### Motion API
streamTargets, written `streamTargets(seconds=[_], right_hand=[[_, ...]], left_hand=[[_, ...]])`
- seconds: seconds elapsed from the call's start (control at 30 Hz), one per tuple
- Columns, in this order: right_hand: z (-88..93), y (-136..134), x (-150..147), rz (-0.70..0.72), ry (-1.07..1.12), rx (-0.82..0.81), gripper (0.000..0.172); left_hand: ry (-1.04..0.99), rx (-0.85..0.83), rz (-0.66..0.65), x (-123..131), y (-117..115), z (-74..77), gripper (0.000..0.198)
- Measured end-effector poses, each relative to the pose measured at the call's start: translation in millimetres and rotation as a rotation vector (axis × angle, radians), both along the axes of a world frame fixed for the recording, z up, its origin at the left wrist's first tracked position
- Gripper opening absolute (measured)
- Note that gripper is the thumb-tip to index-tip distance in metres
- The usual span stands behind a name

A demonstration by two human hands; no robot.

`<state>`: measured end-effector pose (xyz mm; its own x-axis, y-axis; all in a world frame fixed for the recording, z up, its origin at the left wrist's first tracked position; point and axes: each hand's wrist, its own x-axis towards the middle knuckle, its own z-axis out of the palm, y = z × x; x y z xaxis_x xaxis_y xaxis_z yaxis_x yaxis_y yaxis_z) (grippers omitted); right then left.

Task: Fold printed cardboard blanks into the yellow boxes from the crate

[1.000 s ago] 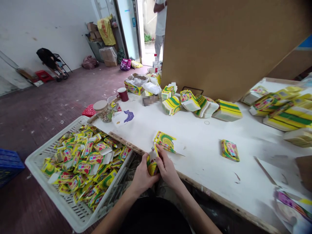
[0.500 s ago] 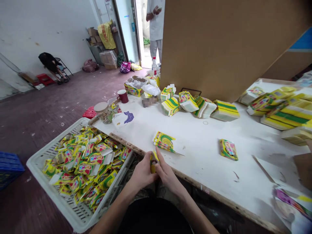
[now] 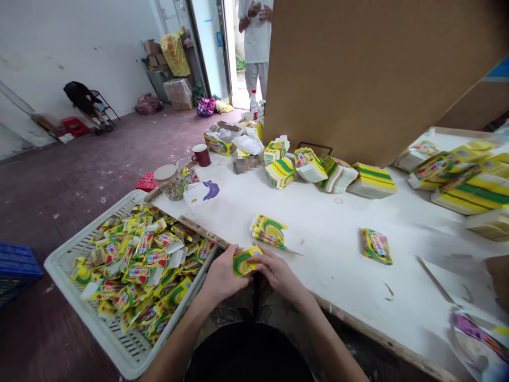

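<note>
Between my two hands is a small yellow-and-green printed carton, held just off the table's front edge. My left hand grips its left side, fingers closed around it. On its right side, my right hand pinches the carton's edge. Just beyond my hands, a few flat cartons lie on the white table. One more carton rests by itself farther right. To my left, a white plastic crate holds a heap of similar cartons.
Stacks of flat cartons line a brown cardboard panel. A lidded jar and a maroon mug stand at the table's left end. A blue crate is on the floor. A person stands in the doorway.
The carton has turned from nearly edge-on to show its broad green-and-yellow face. My right hand has shifted slightly right and my left slightly left, both still on the carton.
</note>
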<state>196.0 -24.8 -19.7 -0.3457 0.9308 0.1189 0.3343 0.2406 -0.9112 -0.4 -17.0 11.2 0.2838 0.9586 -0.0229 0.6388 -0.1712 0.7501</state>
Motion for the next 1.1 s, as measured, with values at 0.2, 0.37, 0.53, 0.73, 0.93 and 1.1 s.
streamTargets(seconds=[0.2, 0.37, 0.53, 0.73, 0.93, 1.1], right_hand=[[3.6, 1, -14, -0.120, 0.021, 0.022, 0.040], [-9.3, 6, -18, -0.326, -0.042, 0.008, 0.048], [-20.8, 31, 20, -0.683, -0.238, -0.003, 0.022], [-26.3, 37, 26, -0.762, -0.302, -0.016, 0.019], [-4.9, 17, 16, -0.667, -0.132, -0.115, 0.023], [17.7, -9, -19, -0.259, 0.129, -0.220, 0.036]], left_hand=[[-0.042, 0.033, 0.044, 6, 3, 0.2, 0.059], [-0.869, -0.017, 0.549, 1, 2, -12.4, 0.058], [-1.259, 0.017, 0.965, -32, 14, -25.6, 0.057], [-1.328, -0.247, 0.854, -9, -1, -40.7, 0.036], [-1.333, -0.344, 0.526, 33, -15, -32.2, 0.057], [-1.409, -0.312, 0.409, 55, -11, -8.2, 0.055]])
